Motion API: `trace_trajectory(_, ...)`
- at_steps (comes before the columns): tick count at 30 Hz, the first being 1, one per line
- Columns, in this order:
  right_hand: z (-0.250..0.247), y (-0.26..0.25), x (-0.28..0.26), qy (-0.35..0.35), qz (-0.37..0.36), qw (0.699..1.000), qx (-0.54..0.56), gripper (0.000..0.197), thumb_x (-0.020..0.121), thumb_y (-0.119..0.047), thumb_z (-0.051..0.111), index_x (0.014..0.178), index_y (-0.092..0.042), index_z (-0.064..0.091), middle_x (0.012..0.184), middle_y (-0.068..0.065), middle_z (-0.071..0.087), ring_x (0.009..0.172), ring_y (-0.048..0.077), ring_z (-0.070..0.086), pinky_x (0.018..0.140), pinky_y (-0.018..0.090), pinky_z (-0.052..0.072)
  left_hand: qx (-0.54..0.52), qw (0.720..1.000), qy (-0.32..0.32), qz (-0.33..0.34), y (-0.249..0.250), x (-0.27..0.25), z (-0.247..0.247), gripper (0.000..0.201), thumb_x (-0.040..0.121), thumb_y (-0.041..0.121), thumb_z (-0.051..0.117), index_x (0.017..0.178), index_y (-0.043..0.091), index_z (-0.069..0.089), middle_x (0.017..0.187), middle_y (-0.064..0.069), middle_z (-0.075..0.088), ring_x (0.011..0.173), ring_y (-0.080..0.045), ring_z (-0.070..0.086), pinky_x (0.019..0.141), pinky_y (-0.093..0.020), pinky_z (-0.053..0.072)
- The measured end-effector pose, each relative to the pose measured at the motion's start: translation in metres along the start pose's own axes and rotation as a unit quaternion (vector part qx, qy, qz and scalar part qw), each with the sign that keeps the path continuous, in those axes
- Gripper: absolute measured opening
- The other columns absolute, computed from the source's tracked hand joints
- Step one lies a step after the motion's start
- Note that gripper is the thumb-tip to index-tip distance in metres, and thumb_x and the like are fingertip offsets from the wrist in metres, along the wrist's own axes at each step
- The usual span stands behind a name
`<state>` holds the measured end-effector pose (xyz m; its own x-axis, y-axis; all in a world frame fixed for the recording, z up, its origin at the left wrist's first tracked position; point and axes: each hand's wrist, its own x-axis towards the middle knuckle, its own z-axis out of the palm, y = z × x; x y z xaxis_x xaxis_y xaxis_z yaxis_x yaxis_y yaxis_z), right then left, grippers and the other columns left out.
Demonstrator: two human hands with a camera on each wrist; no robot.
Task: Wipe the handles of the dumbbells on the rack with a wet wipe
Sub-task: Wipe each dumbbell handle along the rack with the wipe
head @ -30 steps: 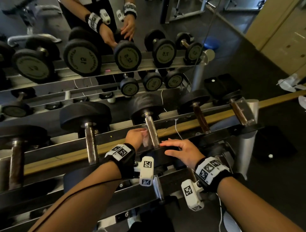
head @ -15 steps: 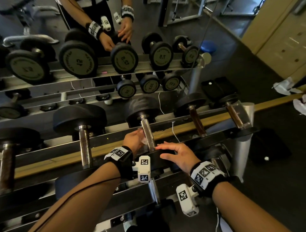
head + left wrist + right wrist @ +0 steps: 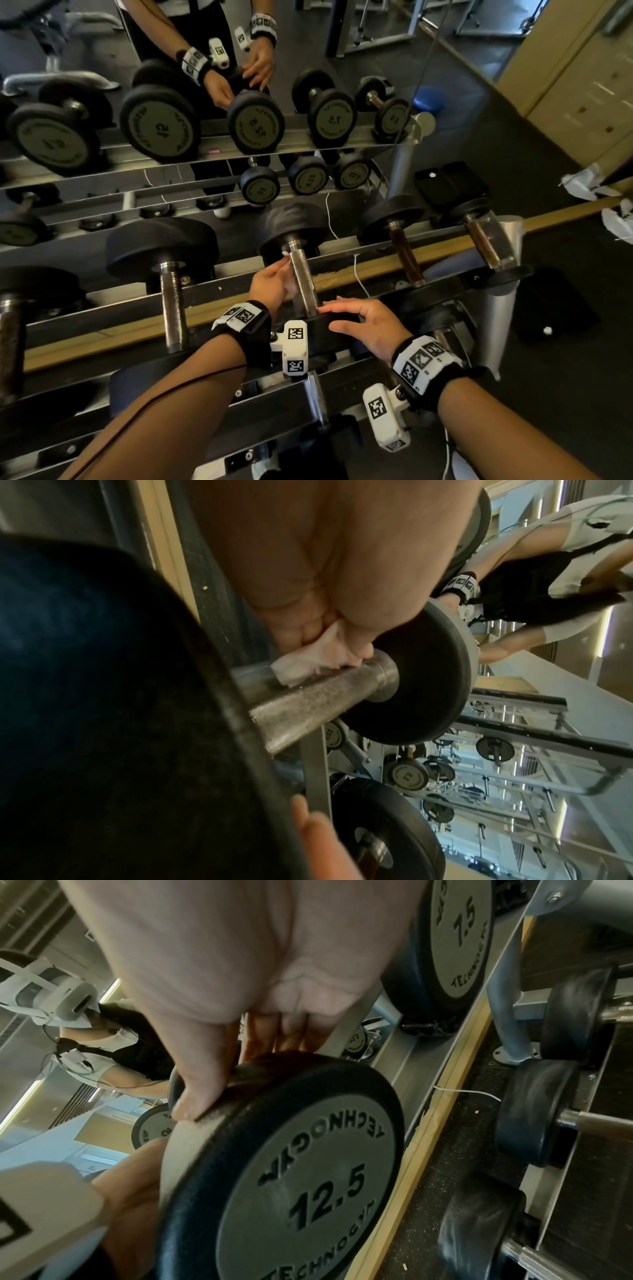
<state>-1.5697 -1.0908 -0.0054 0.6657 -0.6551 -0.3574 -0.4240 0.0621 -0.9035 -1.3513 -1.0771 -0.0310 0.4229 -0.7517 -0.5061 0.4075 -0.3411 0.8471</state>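
Observation:
A 12.5 dumbbell lies on the rack's upper rails, its knurled steel handle pointing away from me. My left hand pinches a crumpled white wet wipe and presses it on the handle's left side, fingertips up by the far head. My right hand grips the rim of the near head, thumb on its front edge and fingers over the back. The far head looks motion-blurred in the head view.
A heavier dumbbell sits to the left; two smaller ones with brown handles sit to the right. A mirror behind reflects the rack and me. A lower tier holds more dumbbells. White cloths lie on the floor, right.
My left hand has slid the wipe up the handle, from its near part toward the far head. My right hand stays on the near head.

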Motion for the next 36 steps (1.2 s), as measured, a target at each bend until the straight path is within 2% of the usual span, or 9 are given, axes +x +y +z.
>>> trace_trajectory(5, 0.001, -0.001, -0.001, 0.009, -0.001, 1.000, -0.004, 0.032, 0.086, -0.028, 0.072, 0.111, -0.048, 0.070, 0.127, -0.025, 0.063, 0.137, -0.006, 0.036, 0.119, 0.042, 0.026, 0.015, 0.999, -0.034, -0.006, -0.011, -0.009, -0.010, 0.019, 0.101, 0.014, 0.055, 0.111, 0.015, 0.071, 0.117, -0.021, 0.070, 0.106, -0.033, 0.066, 0.101, -0.047, 0.050)
trace_trajectory(11, 0.001, -0.003, -0.002, 0.009, 0.000, 1.000, -0.007, 0.032, 0.087, -0.027, 0.072, 0.112, -0.048, 0.070, 0.129, -0.022, 0.062, 0.137, -0.005, 0.036, 0.120, 0.043, 0.026, 0.086, 0.995, -0.044, -0.032, -0.002, -0.021, -0.015, 0.026, 0.102, 0.004, 0.047, 0.119, -0.003, 0.067, 0.106, -0.023, 0.071, 0.091, -0.031, 0.068, 0.084, -0.039, 0.057)
trace_trajectory(14, 0.000, -0.006, -0.002, 0.003, 0.004, 1.000, -0.009, 0.032, 0.087, -0.028, 0.071, 0.112, -0.048, 0.070, 0.128, -0.024, 0.062, 0.136, -0.006, 0.037, 0.119, 0.045, 0.029, 0.135, 0.990, -0.030, -0.020, 0.012, -0.023, -0.019, 0.029, 0.103, 0.002, 0.044, 0.119, -0.003, 0.067, 0.116, -0.026, 0.068, 0.102, -0.036, 0.066, 0.094, -0.045, 0.055)
trace_trajectory(17, 0.001, -0.008, -0.003, 0.007, 0.006, 1.000, -0.016, 0.032, 0.088, -0.026, 0.071, 0.111, -0.048, 0.070, 0.128, -0.024, 0.062, 0.136, -0.005, 0.037, 0.120, 0.045, 0.025, 0.209, 0.977, 0.000, 0.040, 0.014, -0.025, -0.017, 0.029, 0.104, 0.013, 0.048, 0.126, 0.010, 0.067, 0.114, -0.014, 0.071, 0.106, -0.033, 0.067, 0.086, -0.032, 0.053)
trace_trajectory(21, 0.003, -0.011, -0.005, 0.018, 0.002, 1.000, -0.001, 0.034, 0.087, -0.021, 0.071, 0.110, -0.046, 0.072, 0.128, -0.020, 0.063, 0.136, -0.003, 0.039, 0.120, 0.042, 0.025, 0.186, 0.981, -0.057, -0.005, -0.006, -0.030, -0.009, 0.030, 0.104, 0.014, 0.049, 0.130, 0.009, 0.062, 0.100, -0.006, 0.070, 0.087, -0.018, 0.066, 0.070, -0.017, 0.052)
trace_trajectory(23, 0.004, -0.011, -0.005, 0.019, -0.002, 1.000, 0.004, 0.034, 0.088, -0.019, 0.071, 0.108, -0.047, 0.072, 0.127, -0.020, 0.063, 0.135, -0.004, 0.039, 0.120, 0.040, 0.025, 0.188, 0.980, -0.066, -0.005, -0.013, -0.034, -0.008, 0.028, 0.104, 0.015, 0.049, 0.127, 0.009, 0.065, 0.101, -0.004, 0.070, 0.092, -0.014, 0.066, 0.077, -0.017, 0.051)
trace_trajectory(26, 0.004, -0.010, -0.004, 0.022, -0.005, 1.000, -0.002, 0.034, 0.088, -0.020, 0.071, 0.109, -0.047, 0.072, 0.128, -0.020, 0.063, 0.136, -0.002, 0.038, 0.118, 0.037, 0.025, 0.166, 0.984, -0.059, -0.012, -0.013, -0.036, -0.012, 0.026, 0.102, 0.008, 0.052, 0.121, -0.003, 0.066, 0.109, -0.017, 0.069, 0.100, -0.027, 0.065, 0.097, -0.033, 0.050)
trace_trajectory(33, 0.003, -0.006, -0.002, 0.023, -0.005, 1.000, -0.008, 0.035, 0.087, -0.022, 0.072, 0.108, -0.050, 0.071, 0.127, -0.022, 0.063, 0.135, -0.004, 0.039, 0.117, 0.035, 0.026, 0.163, 0.983, -0.079, 0.001, -0.009, -0.042, -0.025, 0.025, 0.097, 0.010, 0.060, 0.119, 0.000, 0.070, 0.108, -0.015, 0.073, 0.092, -0.017, 0.066, 0.084, -0.025, 0.052)
trace_trajectory(36, 0.004, -0.006, -0.003, 0.025, -0.008, 1.000, -0.010, 0.035, 0.087, -0.023, 0.072, 0.108, -0.051, 0.071, 0.129, -0.020, 0.062, 0.136, -0.003, 0.038, 0.118, 0.037, 0.025, 0.177, 0.984, -0.024, 0.022, -0.003, -0.035, -0.025, 0.027, 0.099, 0.016, 0.060, 0.123, 0.006, 0.069, 0.111, -0.011, 0.073, 0.100, -0.021, 0.068, 0.096, -0.036, 0.053)
